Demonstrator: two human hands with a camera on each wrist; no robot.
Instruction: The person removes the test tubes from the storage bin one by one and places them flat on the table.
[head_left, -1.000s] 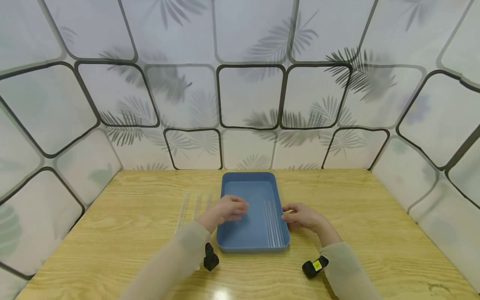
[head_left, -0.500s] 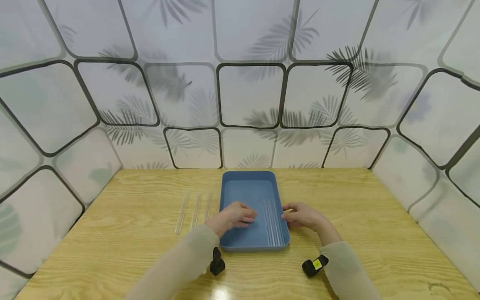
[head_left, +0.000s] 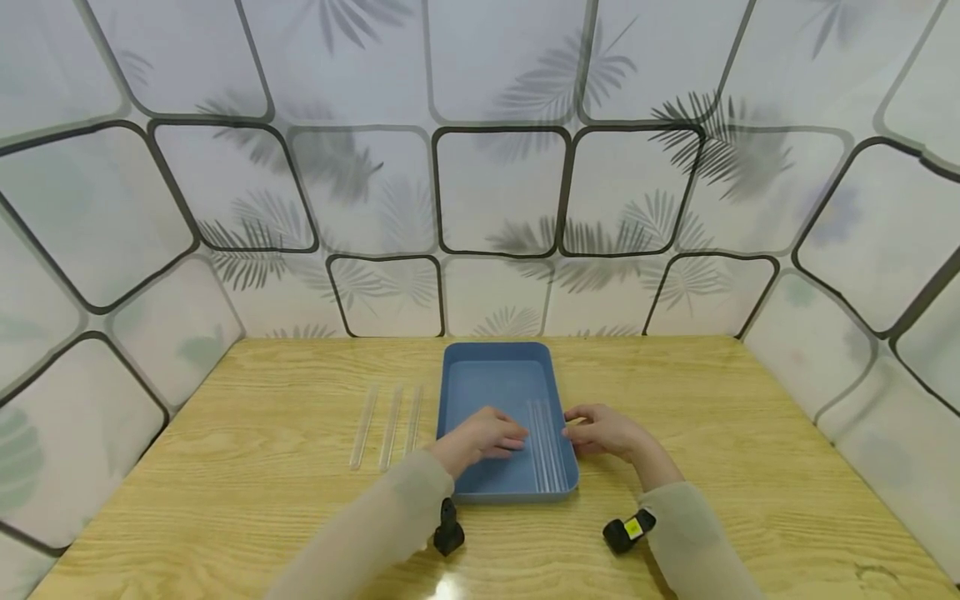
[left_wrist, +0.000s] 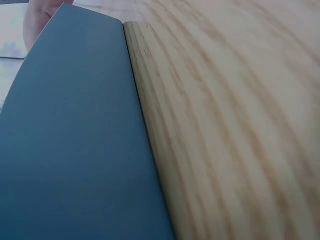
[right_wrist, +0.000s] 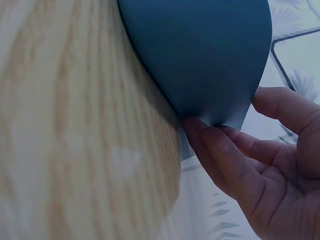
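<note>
"Off-white, with dark outlines and grey leaves, is the backdrop we see. What stands before it?"

"A wooden table, and on it we find a blue tray."

"How do the hands sit to it?"

"We see the right hand at the tray's right side, thumb at the rim and fingers against the outer wall, so it holds that edge in a narrow pinch. The left hand reaches in over the left wall, fingers bent close together."

"Does that one hold anything?"

"We cannot tell; its fingertips are partly hidden from us."

"And the smallest things?"

"Clear sticks lie side by side inside the tray, along its right wall, just beside the left fingertips. Three other clear sticks lie apart from both hands, on the wood left of the tray."
</note>
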